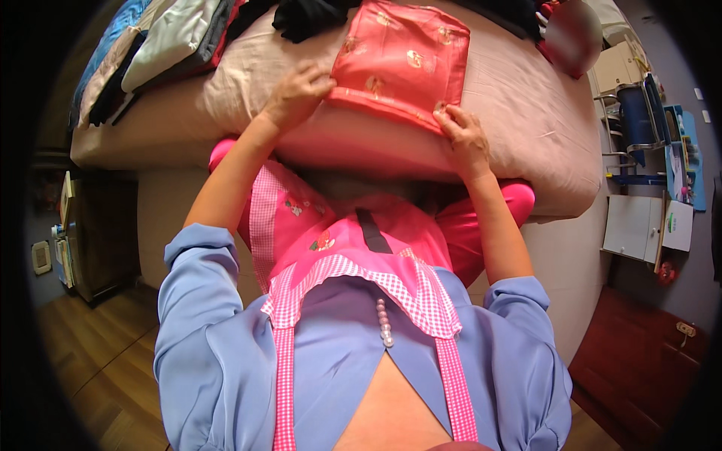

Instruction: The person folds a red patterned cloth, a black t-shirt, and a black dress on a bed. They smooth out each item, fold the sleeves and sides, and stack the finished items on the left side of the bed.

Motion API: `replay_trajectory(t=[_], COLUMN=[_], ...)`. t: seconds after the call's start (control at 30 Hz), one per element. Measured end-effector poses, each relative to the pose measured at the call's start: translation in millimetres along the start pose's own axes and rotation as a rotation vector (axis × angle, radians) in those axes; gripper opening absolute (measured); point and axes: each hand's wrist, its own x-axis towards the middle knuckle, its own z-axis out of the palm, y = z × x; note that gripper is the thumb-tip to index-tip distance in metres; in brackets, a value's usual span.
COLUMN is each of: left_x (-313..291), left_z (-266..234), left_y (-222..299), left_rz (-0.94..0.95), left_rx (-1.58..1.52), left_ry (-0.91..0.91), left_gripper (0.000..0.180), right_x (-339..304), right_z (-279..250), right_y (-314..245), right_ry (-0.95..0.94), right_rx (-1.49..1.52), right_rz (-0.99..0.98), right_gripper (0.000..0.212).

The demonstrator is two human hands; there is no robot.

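Note:
A coral-red cloth with scattered gold motifs lies folded into a rough square on the near part of the bed. My left hand is at its near left corner, thumb and fingers closed on the edge. At the near right corner, my right hand pinches the hem between thumb and fingers. The cloth's near edge runs fairly straight between both hands. Which garment or cover it is, I cannot tell.
The bed has a pale pink sheet. Folded clothes are stacked at the far left, with a black garment beside them. Dark fabric lies at the far right. A white cabinet stands to the right, a dark cabinet to the left.

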Motion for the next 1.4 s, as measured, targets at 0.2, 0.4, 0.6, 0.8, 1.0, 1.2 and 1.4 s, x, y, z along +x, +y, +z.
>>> replay_trajectory(t=[0.2,0.4,0.6,0.8,1.0,1.2,1.4], left_x=[-4,82,83,83,80,78,89], left_z=[-14,0,79,84,84,85,84], left_y=[20,35,33,36,37,36,35], left_rz=[-0.248,-0.31,-0.533,-0.536,-0.53,-0.566,-0.597], left_rx=[-0.189,-0.148,0.082,0.07,0.034,0.011,-0.109], left_ry=[-0.114,0.169,-0.35,-0.376,-0.328,-0.346,-0.309], left_gripper=[0.031,0.035,0.067,0.074,0.073,0.075,0.081], right_x=[-2,68,139,157,173,176,122], right_z=[-25,-34,52,79,86,85,87], right_y=[-2,-12,-18,23,105,129,160], right_ry=[-0.044,0.053,-0.099,-0.42,-0.381,-0.31,0.491], right_rx=[0.062,0.247,0.234,-0.197,-0.276,-0.16,0.954], right_rz=[0.001,-0.121,-0.151,-0.021,0.412,0.476,0.69], right_gripper=[0.026,0.021,0.04,0.057,0.065,0.066,0.065])
